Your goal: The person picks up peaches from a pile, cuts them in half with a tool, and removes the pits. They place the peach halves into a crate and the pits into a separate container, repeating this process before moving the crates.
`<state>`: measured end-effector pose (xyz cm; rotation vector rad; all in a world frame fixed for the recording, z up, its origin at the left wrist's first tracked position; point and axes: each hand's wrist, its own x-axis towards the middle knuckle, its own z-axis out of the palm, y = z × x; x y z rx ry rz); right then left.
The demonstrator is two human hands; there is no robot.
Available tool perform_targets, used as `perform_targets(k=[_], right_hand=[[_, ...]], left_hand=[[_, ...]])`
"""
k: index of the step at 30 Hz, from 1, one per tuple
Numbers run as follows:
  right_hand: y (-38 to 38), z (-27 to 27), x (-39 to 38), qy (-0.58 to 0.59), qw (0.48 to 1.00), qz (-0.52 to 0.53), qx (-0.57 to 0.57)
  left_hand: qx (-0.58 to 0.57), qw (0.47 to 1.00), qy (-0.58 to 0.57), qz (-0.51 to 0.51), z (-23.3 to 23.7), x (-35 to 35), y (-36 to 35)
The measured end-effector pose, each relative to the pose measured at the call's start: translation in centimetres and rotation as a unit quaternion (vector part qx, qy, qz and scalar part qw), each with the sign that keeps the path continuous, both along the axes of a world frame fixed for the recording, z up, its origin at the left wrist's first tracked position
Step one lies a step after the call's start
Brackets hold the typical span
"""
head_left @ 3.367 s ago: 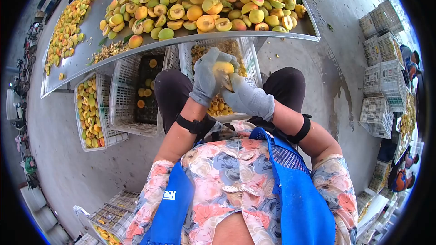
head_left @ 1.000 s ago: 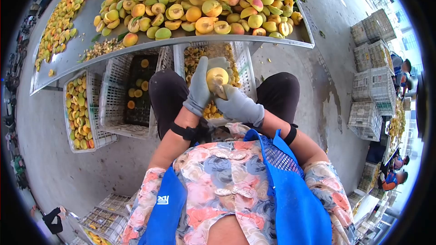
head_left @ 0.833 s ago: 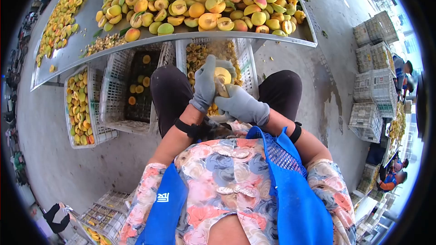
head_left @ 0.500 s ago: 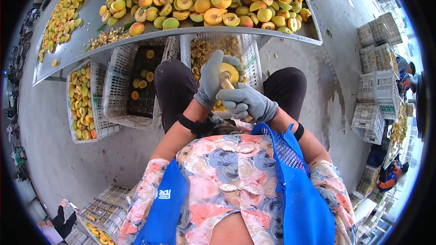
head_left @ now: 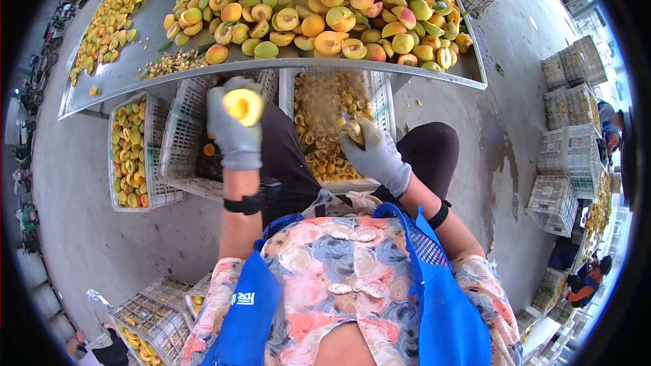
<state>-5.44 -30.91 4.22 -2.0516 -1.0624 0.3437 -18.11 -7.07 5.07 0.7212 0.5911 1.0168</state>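
My left hand (head_left: 234, 125), in a grey glove, grips a halved yellow peach (head_left: 243, 107) with its cut face up. It hovers over a white crate (head_left: 178, 156) whose dark inside holds a few peach halves. My right hand (head_left: 375, 152), also gloved, is closed round a short wooden-handled tool (head_left: 354, 131); its tip is blurred. Below that hand, between my knees, stands a white crate (head_left: 287, 88) full of brownish pits and scraps (head_left: 331, 105). Many cut and whole peaches (head_left: 339, 19) lie heaped on the metal table (head_left: 305, 64) ahead.
At the left stands another crate of peach pieces (head_left: 129, 156). A second pile of fruit (head_left: 108, 30) and small pits (head_left: 173, 64) lie on the table's left. Stacked crates (head_left: 566, 129) line the right, with people (head_left: 588, 283) beside them. More crates (head_left: 152, 315) stand behind me at left.
My hands have moved apart. The left carried the peach half leftward over the side crate, while the right stayed above the pit crate with the tool, shifting slightly right.
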Motion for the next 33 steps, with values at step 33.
perform_targets(k=[33], right_hand=[[1.0, -3.8, 1.5, 0.169, 0.983, -0.033, 0.056]], left_hand=[[-0.142, 0.941, -0.054, -0.302, 1.8, 5.9, 3.0]])
